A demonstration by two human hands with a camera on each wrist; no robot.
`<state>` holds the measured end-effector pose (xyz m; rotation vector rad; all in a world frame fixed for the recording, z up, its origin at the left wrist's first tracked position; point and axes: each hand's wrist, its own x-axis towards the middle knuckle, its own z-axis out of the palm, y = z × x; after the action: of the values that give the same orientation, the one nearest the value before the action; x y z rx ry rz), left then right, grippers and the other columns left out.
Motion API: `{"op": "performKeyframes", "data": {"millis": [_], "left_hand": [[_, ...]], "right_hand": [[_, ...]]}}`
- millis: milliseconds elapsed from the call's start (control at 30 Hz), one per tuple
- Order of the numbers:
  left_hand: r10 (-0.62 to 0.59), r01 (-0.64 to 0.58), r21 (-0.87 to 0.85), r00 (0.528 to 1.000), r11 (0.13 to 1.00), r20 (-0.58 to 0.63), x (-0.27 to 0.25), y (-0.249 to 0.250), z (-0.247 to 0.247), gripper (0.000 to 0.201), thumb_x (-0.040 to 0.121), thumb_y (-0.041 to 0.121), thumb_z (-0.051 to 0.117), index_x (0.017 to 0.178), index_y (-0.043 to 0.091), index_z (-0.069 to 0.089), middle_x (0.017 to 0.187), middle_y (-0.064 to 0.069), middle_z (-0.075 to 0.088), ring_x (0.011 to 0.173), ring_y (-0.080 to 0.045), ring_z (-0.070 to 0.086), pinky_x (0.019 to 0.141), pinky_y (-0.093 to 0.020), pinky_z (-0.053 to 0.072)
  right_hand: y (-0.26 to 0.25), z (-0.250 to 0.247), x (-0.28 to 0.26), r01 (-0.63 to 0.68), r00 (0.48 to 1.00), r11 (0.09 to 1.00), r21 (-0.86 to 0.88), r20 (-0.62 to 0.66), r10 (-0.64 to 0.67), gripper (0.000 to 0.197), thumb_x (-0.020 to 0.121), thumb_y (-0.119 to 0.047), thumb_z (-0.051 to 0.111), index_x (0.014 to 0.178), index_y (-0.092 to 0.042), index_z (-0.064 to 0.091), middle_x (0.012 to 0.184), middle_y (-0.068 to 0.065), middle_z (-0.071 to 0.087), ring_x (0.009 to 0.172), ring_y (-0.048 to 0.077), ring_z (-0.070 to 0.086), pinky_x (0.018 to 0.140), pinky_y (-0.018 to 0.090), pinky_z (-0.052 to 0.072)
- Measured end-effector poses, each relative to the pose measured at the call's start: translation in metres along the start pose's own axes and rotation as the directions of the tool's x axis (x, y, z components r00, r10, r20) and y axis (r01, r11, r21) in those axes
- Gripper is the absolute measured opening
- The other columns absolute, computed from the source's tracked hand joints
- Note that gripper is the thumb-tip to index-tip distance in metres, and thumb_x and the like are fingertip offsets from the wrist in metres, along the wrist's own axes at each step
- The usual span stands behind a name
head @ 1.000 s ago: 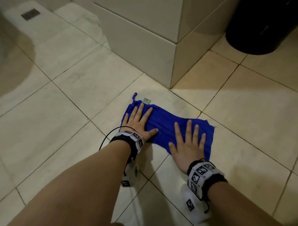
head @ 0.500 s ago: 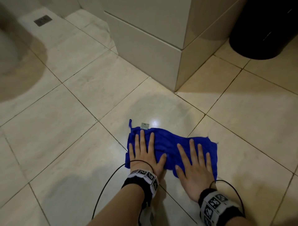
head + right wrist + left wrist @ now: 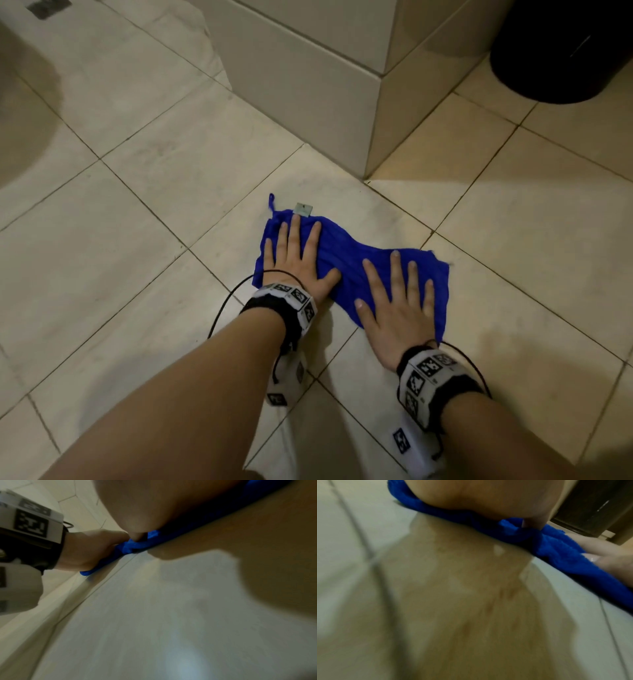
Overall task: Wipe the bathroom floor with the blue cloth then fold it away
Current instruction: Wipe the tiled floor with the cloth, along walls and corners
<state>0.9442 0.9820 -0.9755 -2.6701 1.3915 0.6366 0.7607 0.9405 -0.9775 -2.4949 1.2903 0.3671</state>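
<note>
The blue cloth (image 3: 346, 260) lies bunched on the beige tiled floor (image 3: 164, 192), with a small grey label (image 3: 303, 209) at its far edge. My left hand (image 3: 294, 257) presses flat on the cloth's left part, fingers spread and straight. On the right part my right hand (image 3: 397, 301) presses flat the same way. In the left wrist view the cloth (image 3: 556, 545) runs under my palm, with the right hand's fingers (image 3: 611, 561) on it. The right wrist view has the cloth's edge (image 3: 137, 545) under both palms and my left hand (image 3: 89, 547) beside it.
A tiled block corner (image 3: 373, 120) stands just beyond the cloth. A black round bin (image 3: 561, 51) sits at the back right. A floor drain (image 3: 48, 7) lies at the far left. Black wrist cables (image 3: 226, 301) loop onto the tiles by my arms.
Both hands pulled the cloth back toward me across the tile, then pushed it forward again toward the block corner. Both palms stayed flat on it throughout.
</note>
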Motion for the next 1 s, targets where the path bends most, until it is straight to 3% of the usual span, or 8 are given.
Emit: {"op": "performKeyframes", "data": {"millis": [133,567,833,1000], "left_hand": [[-0.024,0.024,0.001,0.999,1.0,-0.027,0.031,0.011,-0.01,0.089,0.086,0.071,0.032,0.151,0.036,-0.018,0.158,0.0,-0.029,0.147,-0.024,-0.019,0.117,-0.048,-0.011],[-0.026,0.024,-0.018,0.992,1.0,-0.124,0.107,0.051,-0.033,0.087,0.087,0.068,0.034,0.154,0.031,-0.007,0.161,0.001,-0.02,0.148,-0.024,-0.016,0.119,-0.049,-0.009],[-0.054,0.052,-0.021,0.99,0.998,-0.131,0.103,0.055,-0.031,0.087,0.088,0.068,0.033,0.154,0.03,-0.008,0.161,0.001,-0.022,0.148,-0.022,-0.017,0.118,-0.047,-0.011],[-0.012,0.011,-0.009,0.992,1.0,-0.122,0.077,0.054,-0.018,0.085,0.089,0.07,0.029,0.154,0.031,-0.012,0.16,0.001,-0.023,0.148,-0.022,-0.018,0.118,-0.047,-0.011]], "right_hand": [[-0.001,-0.019,0.03,-0.012,0.999,1.0,0.003,0.04,0.012,0.064,0.099,-0.057,0.012,0.148,-0.04,-0.027,0.156,0.001,-0.035,0.145,0.028,-0.028,0.117,0.051,-0.016],[0.02,-0.041,0.105,-0.054,0.998,0.998,0.023,-0.022,0.055,0.063,0.099,-0.057,0.011,0.148,-0.04,-0.025,0.158,0.001,-0.031,0.146,0.029,-0.025,0.118,0.052,-0.012],[0.021,-0.045,0.108,-0.032,0.999,0.999,0.004,-0.037,0.032,0.064,0.099,-0.057,0.011,0.149,-0.038,-0.023,0.159,0.003,-0.03,0.147,0.03,-0.023,0.119,0.053,-0.01],[0.023,-0.042,0.085,-0.019,1.0,1.0,-0.013,-0.013,0.019,0.066,0.098,-0.058,0.01,0.149,-0.035,-0.026,0.158,0.004,-0.032,0.146,0.03,-0.024,0.118,0.052,-0.012]]}}
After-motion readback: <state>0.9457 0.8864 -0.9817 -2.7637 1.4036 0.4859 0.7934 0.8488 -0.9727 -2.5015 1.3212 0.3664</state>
